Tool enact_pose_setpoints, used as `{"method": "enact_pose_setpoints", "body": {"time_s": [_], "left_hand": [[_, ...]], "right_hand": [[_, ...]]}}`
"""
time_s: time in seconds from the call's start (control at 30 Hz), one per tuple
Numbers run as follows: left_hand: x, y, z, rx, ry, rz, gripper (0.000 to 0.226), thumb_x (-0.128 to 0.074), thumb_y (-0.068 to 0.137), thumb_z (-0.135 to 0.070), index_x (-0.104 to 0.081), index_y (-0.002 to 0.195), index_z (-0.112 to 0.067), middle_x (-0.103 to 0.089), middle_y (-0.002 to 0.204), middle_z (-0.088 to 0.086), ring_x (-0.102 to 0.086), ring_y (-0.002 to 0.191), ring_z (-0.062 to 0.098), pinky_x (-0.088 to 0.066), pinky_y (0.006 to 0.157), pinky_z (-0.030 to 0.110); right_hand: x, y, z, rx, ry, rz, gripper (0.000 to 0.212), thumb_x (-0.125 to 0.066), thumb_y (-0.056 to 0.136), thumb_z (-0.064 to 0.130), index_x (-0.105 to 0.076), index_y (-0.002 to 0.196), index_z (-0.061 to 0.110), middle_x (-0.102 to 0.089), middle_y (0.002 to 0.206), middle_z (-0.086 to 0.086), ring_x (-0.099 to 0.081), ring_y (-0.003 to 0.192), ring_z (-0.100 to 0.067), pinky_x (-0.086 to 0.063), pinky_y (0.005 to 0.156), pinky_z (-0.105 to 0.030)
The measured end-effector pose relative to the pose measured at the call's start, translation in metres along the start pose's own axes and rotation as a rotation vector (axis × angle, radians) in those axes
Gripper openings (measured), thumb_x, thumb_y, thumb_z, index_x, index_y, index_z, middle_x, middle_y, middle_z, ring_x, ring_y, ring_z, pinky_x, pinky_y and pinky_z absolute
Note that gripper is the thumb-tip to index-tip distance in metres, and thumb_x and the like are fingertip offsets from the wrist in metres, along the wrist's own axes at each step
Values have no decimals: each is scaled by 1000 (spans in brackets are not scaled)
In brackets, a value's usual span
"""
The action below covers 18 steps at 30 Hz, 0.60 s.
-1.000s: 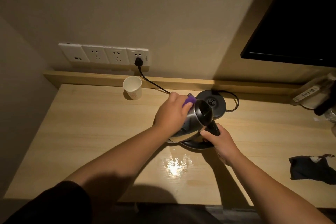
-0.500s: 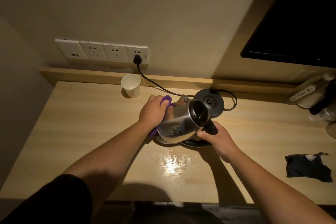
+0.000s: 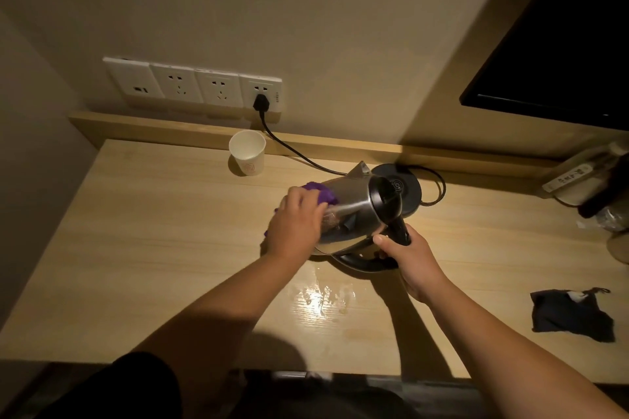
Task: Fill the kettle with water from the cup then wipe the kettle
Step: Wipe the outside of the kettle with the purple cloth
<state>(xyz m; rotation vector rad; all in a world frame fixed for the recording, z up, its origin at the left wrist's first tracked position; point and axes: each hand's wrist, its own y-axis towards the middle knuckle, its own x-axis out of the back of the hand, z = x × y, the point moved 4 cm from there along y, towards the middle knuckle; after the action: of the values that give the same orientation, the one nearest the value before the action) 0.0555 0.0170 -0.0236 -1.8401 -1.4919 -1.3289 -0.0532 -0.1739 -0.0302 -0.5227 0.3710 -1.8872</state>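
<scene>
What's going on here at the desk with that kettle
A person is wiping a steel kettle. The right hand grips its black handle and tilts it, while the left hand presses a purple cloth against its side. The kettle is off its base, and the paper cup stands by the wall. Water is spilled on the desk.

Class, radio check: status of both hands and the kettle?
Left hand pressing purple cloth on kettle. Right hand gripping handle. Kettle tilted, off base.

A pale wooden desk [image 3: 143, 248] carries a black kettle base [image 3: 406, 190] near its back edge. Left of the base stands a white paper cup [image 3: 247, 153]; nearer than the base lies a water puddle [image 3: 316, 298], and far right of it a dark cloth [image 3: 571, 315].
</scene>
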Motion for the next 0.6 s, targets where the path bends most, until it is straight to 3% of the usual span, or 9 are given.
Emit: {"method": "enact_pose_setpoints", "body": {"time_s": [0.13,0.23,0.3,0.37,0.5,0.6], "left_hand": [[-4,17,33,279,-94,128,31,-33,102,-36,-49,120,-16,-50,115,6,-55,84,16,-49,68,28],[-1,31,24,338,-123,157,30,-32,103,-35,-46,122,-17,-49,118,5,-53,84,14,-45,67,27],[4,28,-3,238,-102,86,29,-37,102,-36,-49,122,-18,-50,116,4,-53,86,13,-47,69,25],[5,12,-41,38,-80,-1,27,-44,98,-35,-53,117,-18,-51,112,4,-54,89,15,-49,70,25],[-6,-18,-71,-402,4,-4,28,-69,82,-24,-59,107,-16,-58,102,9,-58,87,25,-50,65,32],[-9,-17,-33,-300,27,-18,35,-73,78,-20,-58,109,-17,-58,106,9,-58,90,24,-47,68,29]], "right_hand": [[-2,0,5,10,15,11,18,-68,91,16,-64,108,16,-67,95,-6,-63,92,-22,-51,83,-34],[-2,-2,5,18,54,-3,17,-67,92,17,-64,109,14,-65,91,-4,-61,88,-21,-49,81,-34],[-3,-2,4,13,65,-14,19,-66,93,18,-64,111,14,-65,92,-5,-61,87,-21,-49,81,-35],[-6,-1,4,15,81,-18,18,-66,92,19,-65,109,13,-65,90,-7,-60,82,-22,-52,81,-38],[-9,2,7,-19,206,-17,18,-67,91,20,-65,107,11,-65,80,-5,-59,70,-17,-54,81,-40],[-6,4,4,-57,229,-11,23,-68,91,21,-63,111,11,-62,80,-5,-58,68,-17,-55,84,-42]]}}
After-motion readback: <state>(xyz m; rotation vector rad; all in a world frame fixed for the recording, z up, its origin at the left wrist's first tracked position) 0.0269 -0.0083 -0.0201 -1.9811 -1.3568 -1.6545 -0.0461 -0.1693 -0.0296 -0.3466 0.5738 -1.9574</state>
